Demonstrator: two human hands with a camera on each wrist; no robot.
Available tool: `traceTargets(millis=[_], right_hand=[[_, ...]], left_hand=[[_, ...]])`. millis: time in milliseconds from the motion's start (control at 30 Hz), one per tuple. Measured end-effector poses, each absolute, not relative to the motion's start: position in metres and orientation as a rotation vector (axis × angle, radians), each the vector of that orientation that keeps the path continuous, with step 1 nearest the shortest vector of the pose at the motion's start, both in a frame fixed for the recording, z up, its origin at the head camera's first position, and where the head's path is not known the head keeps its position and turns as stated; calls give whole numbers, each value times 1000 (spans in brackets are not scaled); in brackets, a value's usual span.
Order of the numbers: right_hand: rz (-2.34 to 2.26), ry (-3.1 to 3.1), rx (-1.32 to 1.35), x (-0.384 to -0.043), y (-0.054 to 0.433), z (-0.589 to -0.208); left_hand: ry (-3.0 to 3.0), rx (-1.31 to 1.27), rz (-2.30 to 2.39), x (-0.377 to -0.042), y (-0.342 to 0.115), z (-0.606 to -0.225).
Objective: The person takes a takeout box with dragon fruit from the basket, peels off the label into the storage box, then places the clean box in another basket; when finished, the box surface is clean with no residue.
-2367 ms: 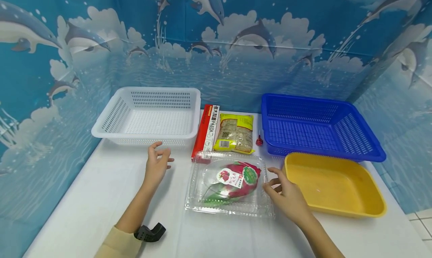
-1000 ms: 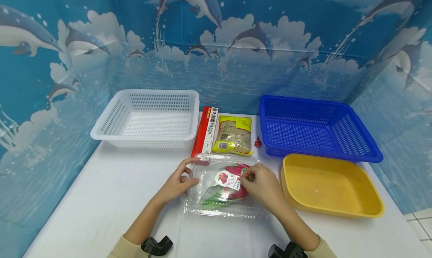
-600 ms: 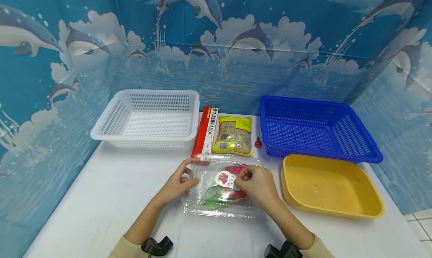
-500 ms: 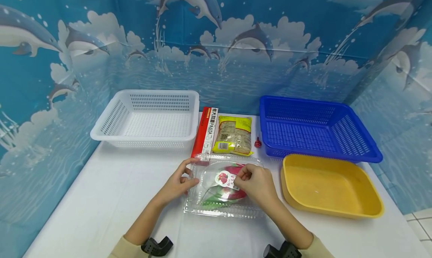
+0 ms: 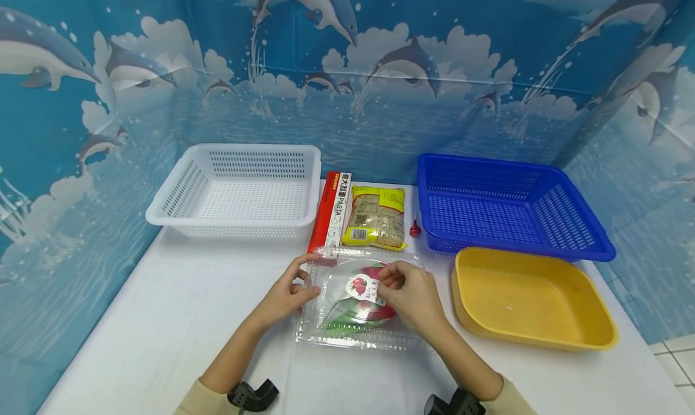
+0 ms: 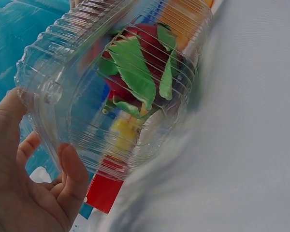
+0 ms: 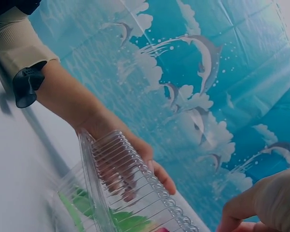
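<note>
Your left grip (image 5: 283, 295) moved in, pinching at nine o'clock the clear plastic clamshell (image 5: 353, 342) on the white worktop (image 5: 228, 270), red-green dragon fruit (image 5: 350, 313) inside; your right grip (image 5: 414, 295) reached its white fruit-picture label (image 5: 358, 287), pinch unclear. Eleven o'clock: red-white "PASTA" box (image 5: 328, 216).

Bright colours before a blue dolphin-print backdrop (image 5: 304, 122)

The fruit (image 6: 135, 67) is red with green scales, its container (image 5: 358, 342) clear and ribbed, the label (image 5: 361, 287) white with a red fruit motif. The white basket (image 5: 233, 227) and the deep blue basket (image 5: 478, 219) are both slotted; the tray (image 5: 534, 309) plain yellow. The box (image 5: 327, 213) is red and white, the bag (image 5: 374, 219) yellow and beige, the surface (image 5: 163, 318) white.
</note>
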State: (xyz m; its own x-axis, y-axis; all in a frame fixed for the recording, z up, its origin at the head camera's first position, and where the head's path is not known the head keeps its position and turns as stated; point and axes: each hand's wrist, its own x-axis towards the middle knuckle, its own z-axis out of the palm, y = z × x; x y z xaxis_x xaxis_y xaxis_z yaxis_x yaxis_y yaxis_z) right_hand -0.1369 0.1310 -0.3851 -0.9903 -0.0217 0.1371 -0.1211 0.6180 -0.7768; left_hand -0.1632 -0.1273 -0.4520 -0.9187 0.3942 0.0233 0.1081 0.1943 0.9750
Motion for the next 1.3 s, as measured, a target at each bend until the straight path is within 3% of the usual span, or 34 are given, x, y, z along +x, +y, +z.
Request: traceTargets(millis=[1300], right_hand=[[1539,-2583,123,-137,155,-384]], left_hand=[[2211,484,1813,-165,-129,-452]])
